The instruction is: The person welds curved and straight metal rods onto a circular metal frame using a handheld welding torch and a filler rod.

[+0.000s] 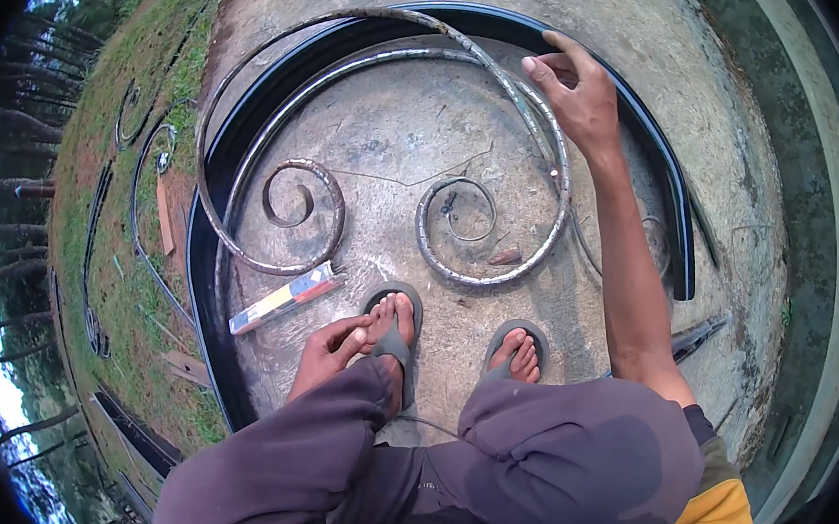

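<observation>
One scrolled metal bar (486,280), upper centre, could be shifted if bumped by right hand (585,98), fingers parted; left hand (331,352) nearly pinched, contents unclear.

At half past one, the right hand (580,98), thumb and forefinger parted, hangs at the black band (210,170); whether they touch is unclear. That band arcs over concrete (377,116) from eight through twelve to just past three. Inside it lie metal rods, with a left curl (340,214) at ten and a right curl (501,279) near two. The left hand (331,355) is at eight, loosely bent beside the sandalled left foot (385,320), below a box (283,297) at nine. Grass (102,230) spreads beyond, toward nine.
</observation>
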Demonstrator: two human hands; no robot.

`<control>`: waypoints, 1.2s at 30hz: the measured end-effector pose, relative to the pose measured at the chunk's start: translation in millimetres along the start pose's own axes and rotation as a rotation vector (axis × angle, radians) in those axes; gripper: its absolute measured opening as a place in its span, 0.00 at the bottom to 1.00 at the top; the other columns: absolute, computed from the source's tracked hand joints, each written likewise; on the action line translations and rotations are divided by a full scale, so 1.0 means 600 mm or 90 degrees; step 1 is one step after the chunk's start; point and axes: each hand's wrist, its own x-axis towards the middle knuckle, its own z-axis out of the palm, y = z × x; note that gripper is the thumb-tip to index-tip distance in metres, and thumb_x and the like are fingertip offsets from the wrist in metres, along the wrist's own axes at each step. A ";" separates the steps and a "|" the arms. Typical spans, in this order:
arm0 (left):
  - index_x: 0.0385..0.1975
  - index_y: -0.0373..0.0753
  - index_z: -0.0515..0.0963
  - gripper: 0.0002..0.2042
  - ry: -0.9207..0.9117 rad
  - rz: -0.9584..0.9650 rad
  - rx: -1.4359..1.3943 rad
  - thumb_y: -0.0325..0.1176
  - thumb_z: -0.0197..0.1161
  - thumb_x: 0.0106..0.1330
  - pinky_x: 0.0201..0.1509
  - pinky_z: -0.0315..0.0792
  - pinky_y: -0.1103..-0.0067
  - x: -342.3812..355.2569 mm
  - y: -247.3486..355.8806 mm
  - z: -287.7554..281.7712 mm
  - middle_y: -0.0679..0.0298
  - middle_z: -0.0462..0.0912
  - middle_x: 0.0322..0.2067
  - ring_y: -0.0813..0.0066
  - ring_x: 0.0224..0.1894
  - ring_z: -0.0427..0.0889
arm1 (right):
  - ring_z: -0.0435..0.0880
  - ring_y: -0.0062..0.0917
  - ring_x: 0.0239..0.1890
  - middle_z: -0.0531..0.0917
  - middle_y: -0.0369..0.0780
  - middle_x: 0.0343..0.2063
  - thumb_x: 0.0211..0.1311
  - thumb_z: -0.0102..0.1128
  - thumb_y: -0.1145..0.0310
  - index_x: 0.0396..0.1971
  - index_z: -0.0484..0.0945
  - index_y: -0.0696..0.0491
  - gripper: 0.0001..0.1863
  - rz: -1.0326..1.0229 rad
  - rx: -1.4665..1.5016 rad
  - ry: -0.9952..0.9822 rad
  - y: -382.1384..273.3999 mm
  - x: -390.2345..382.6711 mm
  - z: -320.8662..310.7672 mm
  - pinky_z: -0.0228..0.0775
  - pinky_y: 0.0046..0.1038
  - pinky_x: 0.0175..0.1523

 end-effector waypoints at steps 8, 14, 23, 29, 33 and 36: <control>0.64 0.23 0.71 0.35 -0.077 0.014 -0.455 0.57 0.43 0.81 0.64 0.73 0.75 -0.246 -0.059 -0.025 0.47 0.84 0.53 0.66 0.55 0.83 | 0.87 0.44 0.52 0.87 0.52 0.46 0.63 0.70 0.52 0.61 0.78 0.57 0.32 -0.165 0.055 -0.379 -0.144 -0.124 0.306 0.78 0.43 0.58; 0.64 0.21 0.68 0.37 -0.125 -0.016 -0.860 0.54 0.26 0.83 0.66 0.76 0.67 -0.359 -0.159 -0.003 0.40 0.81 0.53 0.50 0.56 0.84 | 0.81 0.49 0.59 0.84 0.54 0.54 0.62 0.70 0.53 0.66 0.74 0.53 0.35 -0.177 -0.230 -0.434 -0.100 -0.166 0.364 0.72 0.46 0.65; 0.59 0.35 0.79 0.20 -0.081 -0.061 0.117 0.37 0.65 0.72 0.55 0.77 0.67 -0.304 -0.113 -0.135 0.50 0.88 0.46 0.55 0.50 0.87 | 0.90 0.36 0.33 0.89 0.43 0.29 0.66 0.62 0.66 0.36 0.89 0.53 0.10 -0.178 -0.116 -0.306 -0.148 -0.138 0.371 0.80 0.37 0.43; 0.57 0.39 0.81 0.23 -0.080 0.053 0.684 0.39 0.71 0.64 0.54 0.79 0.61 -0.195 0.050 -0.376 0.50 0.89 0.42 0.55 0.44 0.89 | 0.83 0.15 0.27 0.88 0.34 0.25 0.73 0.61 0.65 0.45 0.89 0.50 0.10 -0.351 -0.208 -0.122 -0.305 -0.025 0.161 0.76 0.23 0.37; 0.59 0.40 0.79 0.21 0.202 0.206 0.823 0.41 0.66 0.69 0.51 0.78 0.61 -0.046 0.147 -0.508 0.51 0.88 0.40 0.56 0.44 0.87 | 0.86 0.16 0.31 0.89 0.35 0.26 0.72 0.62 0.61 0.46 0.89 0.50 0.12 -0.166 -0.293 -0.038 -0.306 -0.037 -0.052 0.76 0.23 0.42; 0.61 0.42 0.77 0.23 0.371 0.326 0.790 0.45 0.62 0.71 0.60 0.75 0.60 0.072 0.150 -0.579 0.48 0.86 0.48 0.52 0.55 0.83 | 0.84 0.15 0.29 0.86 0.35 0.23 0.73 0.61 0.64 0.42 0.86 0.57 0.12 0.002 -0.319 -0.047 -0.239 -0.136 -0.183 0.75 0.25 0.39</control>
